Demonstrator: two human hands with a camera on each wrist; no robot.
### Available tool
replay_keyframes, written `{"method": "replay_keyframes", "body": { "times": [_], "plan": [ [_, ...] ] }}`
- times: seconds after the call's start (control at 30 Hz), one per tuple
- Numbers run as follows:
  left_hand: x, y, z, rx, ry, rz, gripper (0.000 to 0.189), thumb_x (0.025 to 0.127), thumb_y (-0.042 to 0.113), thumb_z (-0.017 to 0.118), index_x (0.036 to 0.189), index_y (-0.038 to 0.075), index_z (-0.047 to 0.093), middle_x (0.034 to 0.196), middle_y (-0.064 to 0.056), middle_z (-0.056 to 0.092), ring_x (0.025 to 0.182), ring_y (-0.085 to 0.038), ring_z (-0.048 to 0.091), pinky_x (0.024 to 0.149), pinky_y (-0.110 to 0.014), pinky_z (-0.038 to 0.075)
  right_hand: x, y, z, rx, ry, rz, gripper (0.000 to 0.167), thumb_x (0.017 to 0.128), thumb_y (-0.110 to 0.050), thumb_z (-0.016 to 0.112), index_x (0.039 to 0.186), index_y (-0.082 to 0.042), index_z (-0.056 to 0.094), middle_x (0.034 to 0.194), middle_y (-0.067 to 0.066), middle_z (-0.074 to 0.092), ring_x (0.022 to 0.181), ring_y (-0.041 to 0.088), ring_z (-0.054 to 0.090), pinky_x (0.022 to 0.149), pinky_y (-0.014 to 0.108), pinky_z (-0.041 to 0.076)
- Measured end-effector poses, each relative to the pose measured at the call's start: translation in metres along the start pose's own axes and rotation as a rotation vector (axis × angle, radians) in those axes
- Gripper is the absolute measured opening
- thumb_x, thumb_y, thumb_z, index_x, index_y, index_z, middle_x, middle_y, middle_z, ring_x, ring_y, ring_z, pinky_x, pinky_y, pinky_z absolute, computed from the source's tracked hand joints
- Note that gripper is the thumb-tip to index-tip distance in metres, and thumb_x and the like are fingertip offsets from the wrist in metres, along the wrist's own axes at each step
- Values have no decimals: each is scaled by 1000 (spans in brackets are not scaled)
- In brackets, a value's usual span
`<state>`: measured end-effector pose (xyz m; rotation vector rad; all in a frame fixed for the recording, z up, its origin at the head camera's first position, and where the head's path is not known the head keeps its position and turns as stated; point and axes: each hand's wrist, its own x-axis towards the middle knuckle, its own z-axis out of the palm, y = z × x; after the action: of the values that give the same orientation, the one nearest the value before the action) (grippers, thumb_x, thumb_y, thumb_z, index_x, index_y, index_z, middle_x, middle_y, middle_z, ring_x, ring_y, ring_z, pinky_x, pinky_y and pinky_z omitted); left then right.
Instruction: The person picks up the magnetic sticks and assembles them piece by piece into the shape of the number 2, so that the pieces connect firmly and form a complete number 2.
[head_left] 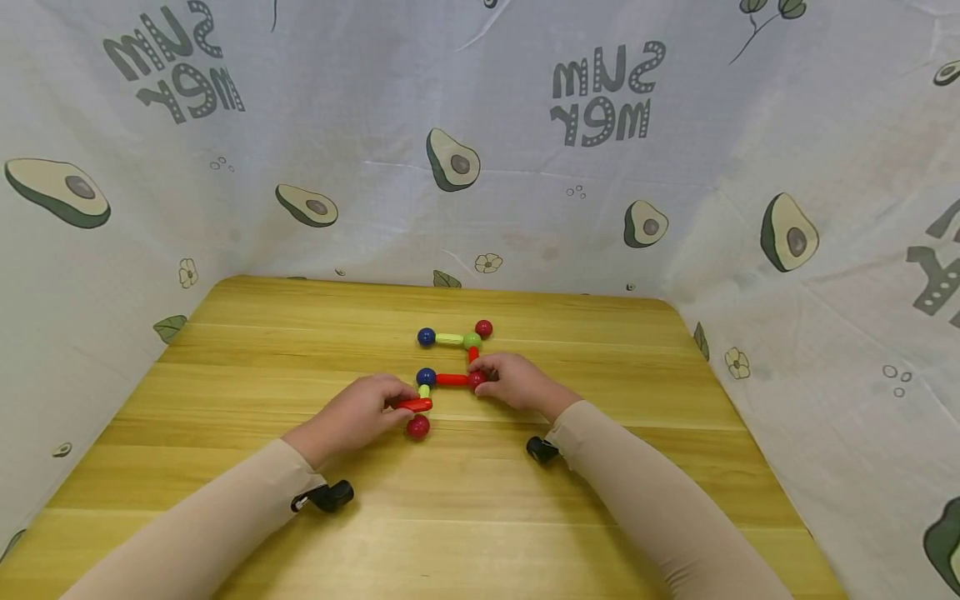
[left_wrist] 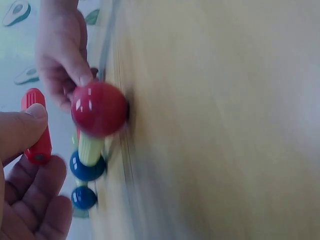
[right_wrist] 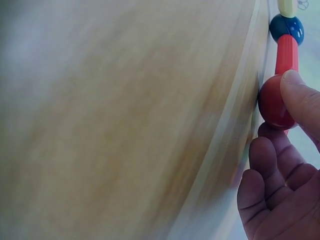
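A chain of balls and rods lies on the wooden table. My left hand (head_left: pixel 366 410) pinches a loose red rod (left_wrist: pixel 37 131) between thumb and fingers, above the near end of the chain. Beside it are a red ball (head_left: pixel 417 427) and a short yellow-green rod (left_wrist: pixel 91 150) that joins a blue ball (head_left: pixel 426 377). From there a red rod (head_left: pixel 452 380) runs to another red ball (right_wrist: pixel 274 102), which my right hand (head_left: pixel 517 383) grips with thumb and fingertips. Farther back, a red rod (head_left: pixel 473 354) leads to a green ball (head_left: pixel 472 341).
Off the green ball, a yellow-green rod (head_left: pixel 449 339) reaches a second blue ball (head_left: pixel 426 337). A red ball (head_left: pixel 483 328) sits just behind the green one. Patterned cloth (head_left: pixel 375 167) rises around the back and sides of the table (head_left: pixel 465 525).
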<state>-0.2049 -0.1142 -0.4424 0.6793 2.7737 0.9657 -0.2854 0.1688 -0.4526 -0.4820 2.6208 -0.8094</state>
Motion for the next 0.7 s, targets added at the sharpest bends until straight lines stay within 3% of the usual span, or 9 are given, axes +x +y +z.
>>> {"method": "replay_keyframes", "body": {
  "times": [0.13, 0.37, 0.5, 0.7],
  "plan": [
    [3, 11, 6, 21, -9, 29, 24, 96, 23, 79, 119, 15, 77, 113, 5, 74, 101, -13, 65, 94, -38, 57, 0, 0, 0, -3, 2, -4, 33, 96, -22, 79, 128, -22, 72, 110, -1, 66, 102, 21, 58, 99, 39, 52],
    [10, 20, 16, 51, -19, 81, 17, 97, 19, 78, 113, 15, 78, 102, 6, 70, 88, -12, 58, 84, -31, 53, -1, 1, 0, -7, 0, -24, 34, 96, -21, 79, 129, -20, 72, 109, -1, 67, 101, 21, 58, 100, 39, 52],
    [13, 21, 23, 94, -12, 112, 16, 97, 19, 77, 113, 15, 78, 106, 4, 72, 92, -13, 61, 88, -35, 55, -1, 1, 0, -13, 0, -28, 34, 96, -22, 79, 129, -20, 72, 110, -1, 67, 101, 21, 58, 100, 39, 52],
    [15, 24, 30, 87, -19, 116, 16, 97, 20, 78, 112, 14, 79, 109, 2, 75, 99, -16, 65, 94, -39, 57, -1, 0, -1, -22, 2, -45, 33, 95, -20, 79, 128, -18, 72, 109, -1, 69, 101, 20, 60, 102, 41, 53]
  ]
}}
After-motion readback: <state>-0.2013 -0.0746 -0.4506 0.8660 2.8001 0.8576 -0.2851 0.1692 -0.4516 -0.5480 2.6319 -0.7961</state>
